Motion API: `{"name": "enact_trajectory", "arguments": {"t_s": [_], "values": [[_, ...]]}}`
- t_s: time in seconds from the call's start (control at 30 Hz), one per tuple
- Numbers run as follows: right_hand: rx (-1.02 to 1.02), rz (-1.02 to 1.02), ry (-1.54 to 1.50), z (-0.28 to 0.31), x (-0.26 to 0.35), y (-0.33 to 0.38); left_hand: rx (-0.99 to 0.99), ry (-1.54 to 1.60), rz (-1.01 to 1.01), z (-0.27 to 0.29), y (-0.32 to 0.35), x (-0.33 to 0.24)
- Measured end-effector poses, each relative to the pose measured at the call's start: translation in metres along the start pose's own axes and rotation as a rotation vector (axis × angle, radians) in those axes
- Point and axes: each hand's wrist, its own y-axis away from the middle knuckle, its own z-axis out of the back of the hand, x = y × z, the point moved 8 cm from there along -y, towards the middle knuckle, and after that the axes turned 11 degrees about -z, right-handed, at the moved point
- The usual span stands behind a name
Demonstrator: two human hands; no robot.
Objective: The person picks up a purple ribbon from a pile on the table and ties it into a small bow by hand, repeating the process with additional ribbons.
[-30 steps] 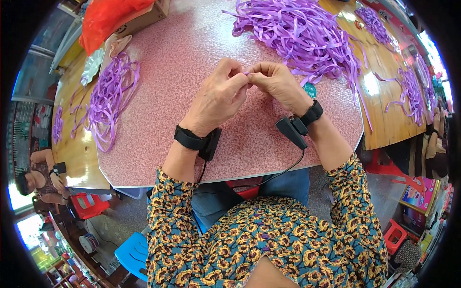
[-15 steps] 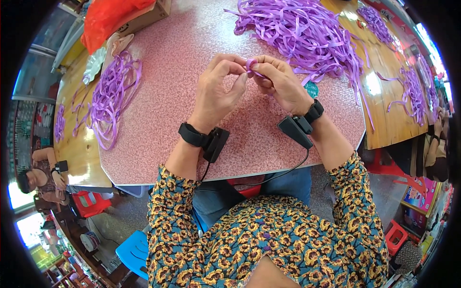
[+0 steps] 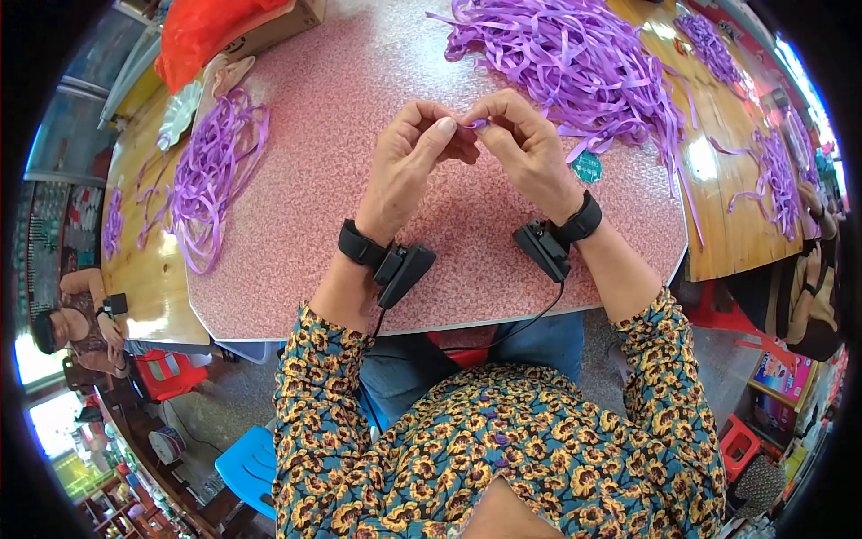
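— Where the two hands meet, just above the middle of the frame, what sits between them?

— A short purple strip (image 3: pixel 476 124). The left hand (image 3: pixel 415 162) and the right hand (image 3: pixel 525 148) both pinch it, fingertips closed on it and nearly touching each other. Both hands are raised over the pink table (image 3: pixel 341 135).

— Which way does the strip run?

— Only a small piece shows between the fingertips. That piece lies roughly left to right across the frame, from one thumb to the other. Where its ends point I cannot tell; the fingers hide them.

— What lies around the hands?

— A big ribbon pile (image 3: pixel 575 63) spreads over the upper right of the table, just beyond the right hand. A smaller bundle (image 3: pixel 211 171) lies at the table's left edge, well apart from the left hand. A teal tag (image 3: pixel 587 167) rests on the table just beside the right wrist.

— Anything on the wrists?

— Each wears a black band with a small black box: one (image 3: pixel 395 268) under the left wrist, one (image 3: pixel 543 247) under the right, both with a cable running down toward the lap.

— And farther off?

— A red bag (image 3: pixel 211 31) at the upper left, and more purple ribbons (image 3: pixel 777 175) on the wooden table at the right.
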Motion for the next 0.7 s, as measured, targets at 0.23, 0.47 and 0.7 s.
{"name": "enact_trajectory", "arguments": {"t_s": [0.23,0.47,0.7], "values": [[-0.045,0.176,0.185,0.002,0.02,0.005,0.018,0.092,0.077,-0.003,0.002,0.006],[0.07,-0.005,-0.008,-0.004,0.008,0.003,0.015,0.065,0.068,-0.002,0.0,0.009],[0.053,0.149,0.127,-0.001,0.018,0.003,-0.056,0.123,0.084,0.006,-0.002,0.014]]}}
